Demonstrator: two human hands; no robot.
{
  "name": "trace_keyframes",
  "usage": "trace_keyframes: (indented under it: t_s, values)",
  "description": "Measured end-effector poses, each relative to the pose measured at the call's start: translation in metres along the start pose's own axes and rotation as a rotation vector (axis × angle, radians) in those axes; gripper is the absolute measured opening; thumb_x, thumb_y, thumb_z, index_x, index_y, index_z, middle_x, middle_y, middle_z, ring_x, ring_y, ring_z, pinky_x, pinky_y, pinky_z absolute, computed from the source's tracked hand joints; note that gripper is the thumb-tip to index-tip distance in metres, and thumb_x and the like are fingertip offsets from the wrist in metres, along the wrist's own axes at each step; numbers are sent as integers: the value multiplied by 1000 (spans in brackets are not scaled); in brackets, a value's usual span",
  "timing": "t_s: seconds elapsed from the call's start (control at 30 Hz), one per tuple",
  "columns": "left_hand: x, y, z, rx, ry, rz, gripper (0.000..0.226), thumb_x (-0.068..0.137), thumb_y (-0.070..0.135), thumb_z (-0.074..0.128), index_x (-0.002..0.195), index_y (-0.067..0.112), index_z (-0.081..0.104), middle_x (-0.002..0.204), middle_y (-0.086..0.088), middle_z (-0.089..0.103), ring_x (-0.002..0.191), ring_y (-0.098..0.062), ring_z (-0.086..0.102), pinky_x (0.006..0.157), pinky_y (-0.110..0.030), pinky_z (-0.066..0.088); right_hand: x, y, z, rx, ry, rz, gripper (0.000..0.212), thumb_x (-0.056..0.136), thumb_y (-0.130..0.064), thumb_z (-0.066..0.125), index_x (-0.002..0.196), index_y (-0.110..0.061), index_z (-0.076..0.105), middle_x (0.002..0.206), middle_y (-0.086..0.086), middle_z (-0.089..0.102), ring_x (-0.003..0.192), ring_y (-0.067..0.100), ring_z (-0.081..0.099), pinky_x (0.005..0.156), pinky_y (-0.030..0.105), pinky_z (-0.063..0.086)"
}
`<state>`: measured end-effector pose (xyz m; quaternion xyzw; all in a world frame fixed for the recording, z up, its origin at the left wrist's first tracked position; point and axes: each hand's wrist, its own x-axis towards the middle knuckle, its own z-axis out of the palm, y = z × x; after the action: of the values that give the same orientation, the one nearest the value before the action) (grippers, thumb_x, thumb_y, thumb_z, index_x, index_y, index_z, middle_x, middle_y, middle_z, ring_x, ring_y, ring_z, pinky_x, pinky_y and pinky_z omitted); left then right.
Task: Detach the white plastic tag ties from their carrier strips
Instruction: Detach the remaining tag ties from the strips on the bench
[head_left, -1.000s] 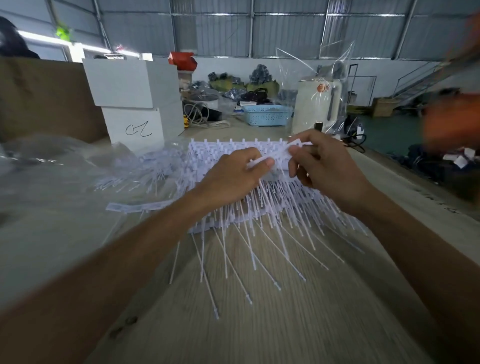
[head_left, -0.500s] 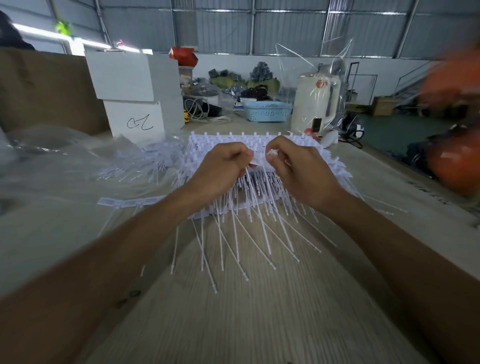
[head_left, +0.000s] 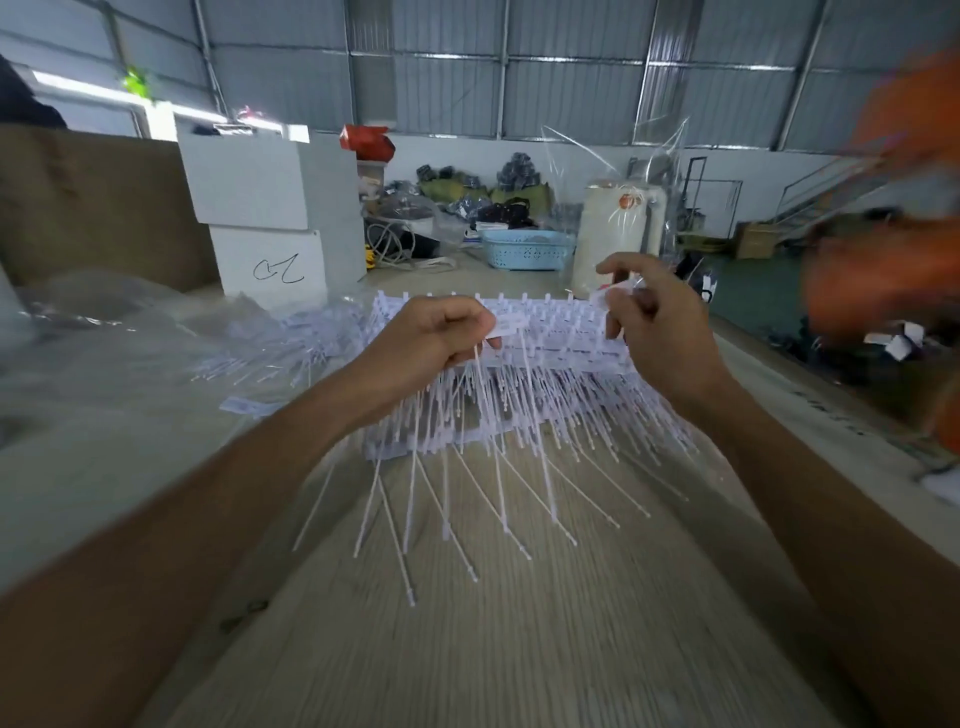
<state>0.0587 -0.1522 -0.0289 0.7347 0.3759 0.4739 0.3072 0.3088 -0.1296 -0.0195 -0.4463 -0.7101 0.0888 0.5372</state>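
Observation:
A stack of white carrier strips (head_left: 561, 332) full of tag ties lies across the wooden table, the thin tie tails (head_left: 498, 467) fanning towards me. My left hand (head_left: 431, 343) grips the head end of a bunch of ties (head_left: 506, 325), whose tails hang down from its fist. My right hand (head_left: 654, 322) is raised a little to the right and pinches a small white tag tie piece (head_left: 605, 296) between thumb and fingers. The two hands are apart.
Loose detached ties (head_left: 270, 348) and clear plastic wrap (head_left: 93, 322) lie at the left. Two white boxes (head_left: 265, 228) stand behind them. A blue basket (head_left: 524, 249) and a white kettle (head_left: 618, 228) stand at the back. A blurred orange figure (head_left: 883, 280) moves at the right.
My hands were together on one strip half a second ago. They have pulled apart: the right hand has lifted up and right with a piece, and the left keeps its bunch.

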Motion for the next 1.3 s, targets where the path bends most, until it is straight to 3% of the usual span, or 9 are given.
trace_keyframes:
  t_s: [0.23, 0.3, 0.43, 0.57, 0.7, 0.83, 1.0, 1.1, 1.3]
  values:
    - [-4, -2, 12, 147, 5, -27, 21, 104, 26, 48, 105, 22, 69, 70, 6, 63, 65, -10, 53, 66, -27, 42, -13, -26, 31, 39, -293, -69, 25, 106, -23, 48, 119, -16, 67, 83, -16, 60, 64, -7, 55, 61, 10, 39]
    - [-5, -2, 13, 178, -22, 16, 21, 105, 24, 48, 111, 21, 67, 72, 0, 64, 66, -26, 56, 67, -34, 45, -19, -27, 37, -9, -360, -104, 24, 105, -31, 50, 110, -18, 70, 81, -19, 60, 69, -7, 56, 67, 13, 39]
    - [-8, -6, 15, 153, -11, 44, 2, 102, 23, 55, 101, 21, 57, 70, -1, 69, 75, -40, 63, 72, -51, 51, -21, -22, 39, -38, -369, -129, 24, 98, -31, 62, 89, -12, 73, 64, -13, 57, 59, 3, 49, 62, 19, 34]
    - [-6, -13, 15, 197, 8, 23, 17, 99, 31, 60, 90, 17, 63, 71, -1, 72, 72, -42, 67, 74, -62, 54, -16, -24, 31, 85, -363, -94, 16, 94, -29, 68, 90, -15, 76, 48, -14, 45, 46, 4, 38, 51, 13, 26]
    - [-5, -17, 14, 252, 19, 21, 30, 102, 32, 54, 81, 14, 65, 70, 0, 71, 69, -31, 68, 76, -54, 55, -16, -25, 34, 94, -325, -47, 17, 96, -27, 66, 90, -14, 75, 66, 22, 54, 54, 8, 38, 56, 26, 30]
    - [-4, -15, 13, 277, 51, 53, 30, 103, 25, 53, 77, 14, 63, 63, 5, 64, 61, -12, 62, 75, -44, 52, -19, -24, 36, 36, -295, -48, 18, 97, -29, 64, 92, -15, 75, 58, -5, 46, 51, 3, 38, 55, 16, 28]
    - [-1, -11, 9, 270, 106, 93, 32, 104, 22, 51, 79, 4, 61, 66, -9, 61, 63, -27, 58, 73, -47, 49, -13, -22, 33, 54, -308, 44, 46, 99, -43, 57, 81, -1, 66, 61, 5, 48, 55, 7, 40, 57, 22, 34]
    - [-3, -12, 8, 265, 121, 92, 31, 103, 23, 52, 79, 6, 62, 67, -7, 62, 67, -30, 59, 69, -41, 48, -17, -21, 30, 203, -435, 197, 46, 96, -53, 55, 82, -15, 76, 64, 2, 55, 55, 12, 44, 54, 20, 35]
    - [-5, -10, 10, 276, 84, 44, 30, 103, 25, 53, 81, 6, 64, 67, -5, 65, 63, -26, 60, 65, -34, 47, -21, -22, 31, 316, -484, 246, 44, 94, -49, 58, 90, -9, 78, 69, 11, 52, 52, 11, 39, 49, 21, 32]
